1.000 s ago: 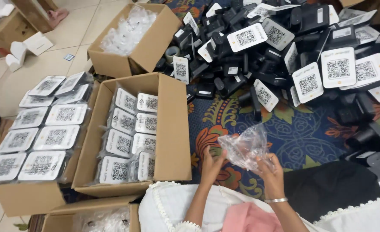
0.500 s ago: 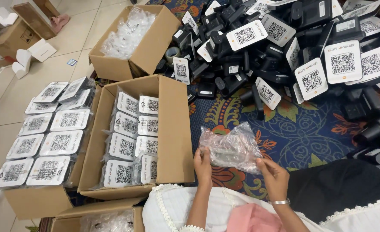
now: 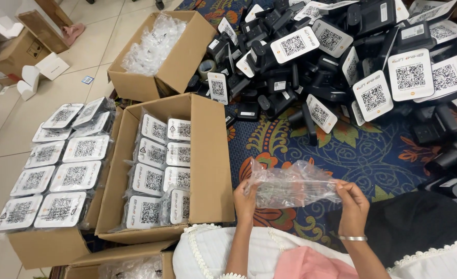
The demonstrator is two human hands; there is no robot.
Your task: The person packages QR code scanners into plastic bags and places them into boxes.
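A clear plastic bag (image 3: pixel 290 184) is stretched flat between both my hands, just above my lap. My left hand (image 3: pixel 245 202) pinches its left edge, and my right hand (image 3: pixel 353 205), with a bangle on the wrist, pinches its right edge. The bag looks empty. Left of my left hand stands an open cardboard box (image 3: pixel 210 160) packed with bagged white-faced devices (image 3: pixel 156 175) standing in rows. Beyond the bag, a big heap of loose black devices with white code plates (image 3: pixel 342 57) lies on the patterned rug (image 3: pixel 373 155).
A second box (image 3: pixel 42 243) at far left holds several bagged devices. A box of empty clear bags (image 3: pixel 151 46) stands at the back. Another box of bags (image 3: pixel 130 263) sits by my left knee. Cardboard scraps (image 3: pixel 27 46) lie on the tiled floor.
My hands have pulled apart, spreading the crumpled bag out flat and wide between them. The view has shifted slightly toward the boxes.
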